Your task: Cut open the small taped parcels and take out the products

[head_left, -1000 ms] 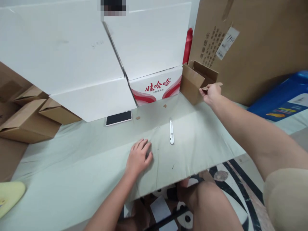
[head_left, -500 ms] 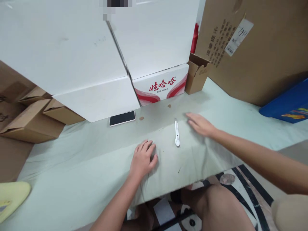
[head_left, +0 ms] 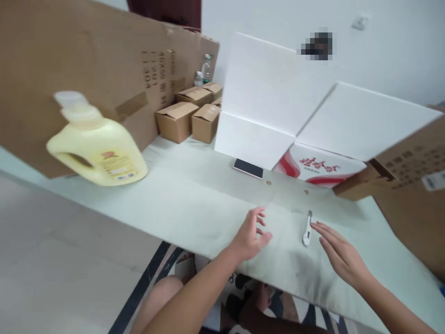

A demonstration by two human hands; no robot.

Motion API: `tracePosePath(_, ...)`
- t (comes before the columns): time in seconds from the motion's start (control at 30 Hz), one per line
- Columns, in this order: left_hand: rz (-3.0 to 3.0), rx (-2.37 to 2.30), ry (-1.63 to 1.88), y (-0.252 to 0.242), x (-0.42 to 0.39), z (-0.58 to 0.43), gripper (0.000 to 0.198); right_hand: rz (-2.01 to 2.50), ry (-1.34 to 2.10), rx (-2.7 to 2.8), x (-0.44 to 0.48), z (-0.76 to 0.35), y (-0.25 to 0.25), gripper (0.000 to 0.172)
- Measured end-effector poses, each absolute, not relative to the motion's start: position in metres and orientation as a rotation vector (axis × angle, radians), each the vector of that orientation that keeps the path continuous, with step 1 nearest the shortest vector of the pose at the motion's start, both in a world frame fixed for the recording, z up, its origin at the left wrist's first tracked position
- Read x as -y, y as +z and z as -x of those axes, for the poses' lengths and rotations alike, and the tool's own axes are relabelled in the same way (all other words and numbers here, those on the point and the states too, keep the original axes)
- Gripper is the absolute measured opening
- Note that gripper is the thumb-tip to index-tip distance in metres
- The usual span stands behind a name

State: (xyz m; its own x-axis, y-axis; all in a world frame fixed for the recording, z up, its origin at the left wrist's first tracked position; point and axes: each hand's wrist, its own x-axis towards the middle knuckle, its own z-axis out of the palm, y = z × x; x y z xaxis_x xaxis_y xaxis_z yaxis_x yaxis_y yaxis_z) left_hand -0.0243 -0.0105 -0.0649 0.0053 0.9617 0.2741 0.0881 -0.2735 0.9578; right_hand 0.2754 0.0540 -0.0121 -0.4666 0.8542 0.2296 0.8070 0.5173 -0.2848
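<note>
Box cutter [head_left: 307, 228], white, slim, lies flat on the pale green cloth [head_left: 194, 195] at lower right of centre, long axis pointing away from the person. Right hand [head_left: 339, 253] just right of it, fingers stretched out and empty, tips very near the cutter but not seen touching. Left hand [head_left: 251, 234] just left of it, raised a little off the cloth, fingers loosely spread, holding nothing.

Handling, as a guess: light, stiff plastic body, smooth so a bit slippery. It sits low on soft cloth, so pinch it by the long sides at mid-body, thumb against fingers. Can't tell if the blade is out, so keep off the far tip.

Bare knees and patterned floor under the table edge, bottom of frame. Further back, centre: dark phone [head_left: 248, 168] face up. Behind it the red-and-white carton [head_left: 320, 169] under big white boxes [head_left: 271, 106]. Small brown box [head_left: 354, 188] at right. Yellow jug [head_left: 100, 148] at left, blurred. Small cardboard boxes [head_left: 177, 120] and a large cardboard sheet [head_left: 69, 60] at upper left.
</note>
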Motion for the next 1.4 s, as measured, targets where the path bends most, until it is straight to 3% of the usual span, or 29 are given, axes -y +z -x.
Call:
tracePosePath(0.07, -1.568, -1.079, 1.309, -0.059, 0.021, 0.040, 0.064, 1.329, 0.199, 2.468, -0.068, -0.230, -0.001, 0.046)
tracePosePath(0.1, -1.621, -1.076, 1.262, -0.055, 0.023, 0.050, 0.058, 1.289, 0.209, 2.499, -0.076, -0.203, 0.003, 0.046)
tracePosePath(0.2, -1.659, -1.172, 1.152, -0.043, 0.020, 0.076, 0.016, 1.137, 0.256, 2.587, -0.105, -0.113, 0.014, 0.046)
tracePosePath(0.23, -1.654, -1.206, 1.125, -0.040, 0.017, 0.084, 0.011, 1.086, 0.266, 2.609, -0.117, -0.080, 0.016, 0.046)
tracePosePath(0.33, -1.668, -1.208, 1.090, -0.038, 0.008, 0.100, 0.016, 0.950, 0.269, 2.681, -0.157, 0.026, 0.021, 0.049)
tracePosePath(0.47, -1.743, -1.199, 1.049, -0.049, -0.003, 0.110, 0.044, 0.986, 0.172, 2.707, -0.217, 0.163, 0.028, 0.056)
tracePosePath(0.63, -1.810, -1.267, 1.064, -0.063, -0.016, 0.112, 0.035, 1.275, 0.065, 2.561, -0.278, 0.261, 0.030, 0.064)
tracePosePath(0.97, -1.750, -1.333, 1.235, -0.065, -0.010, 0.112, 0.035, 1.355, 0.113, 2.574, -0.309, 0.273, 0.026, 0.061)
tracePosePath(1.17, -1.454, -1.470, 1.695, -0.053, -0.012, 0.119, 0.039, 1.229, -0.086, 2.702, -0.222, 0.224, 0.031, 0.060)
tracePosePath(1.27, -1.291, -1.713, 1.892, -0.047, -0.006, 0.116, 0.034, 1.051, -0.176, 2.755, -0.173, 0.161, 0.027, 0.060)
tracePosePath(1.4, -1.288, -1.948, 2.130, -0.037, 0.010, 0.124, 0.028, 1.055, -0.181, 2.662, -0.115, 0.041, 0.013, 0.048)
